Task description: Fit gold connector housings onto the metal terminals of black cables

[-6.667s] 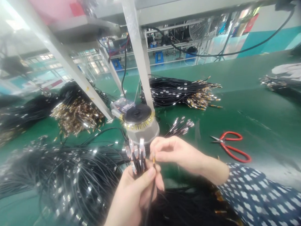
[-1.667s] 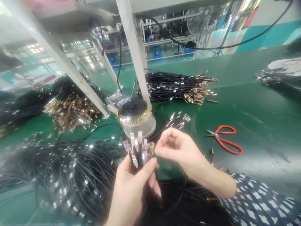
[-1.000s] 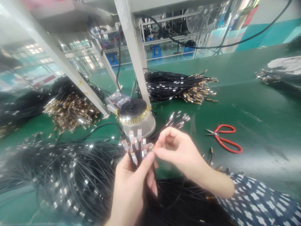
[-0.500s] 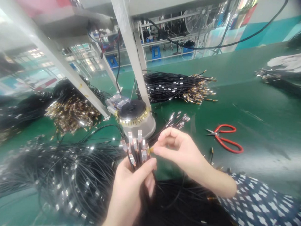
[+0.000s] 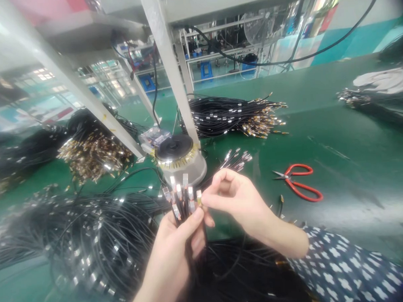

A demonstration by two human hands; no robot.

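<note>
My left hand [image 5: 178, 240] is closed around a bunch of black cables [image 5: 182, 209], their silvery metal connectors pointing up. Thumb and forefinger of my right hand [image 5: 232, 194] are pinched together at the right side of the bunch, against one cable's connector [image 5: 199, 194]. Yellow tape shows around the lower part of that connector, partly behind the fingertips. Just behind the bunch stands a round tape dispenser [image 5: 177, 156] with a black top and short yellow tape pieces along its rim.
Red-handled scissors [image 5: 298, 183] lie on the green table [image 5: 320, 138] at right. Cable bundles with yellow-taped ends [image 5: 263, 118] lie behind and at left [image 5: 92, 155]. Loose black cables [image 5: 92, 234] cover the left front. A white metal post [image 5: 168, 64] rises behind the dispenser.
The yellow tape, sticking out sideways from the connector toward my right fingertips before, now lies against the connector. That cable stands slightly apart from the others. The view has shifted slightly.
</note>
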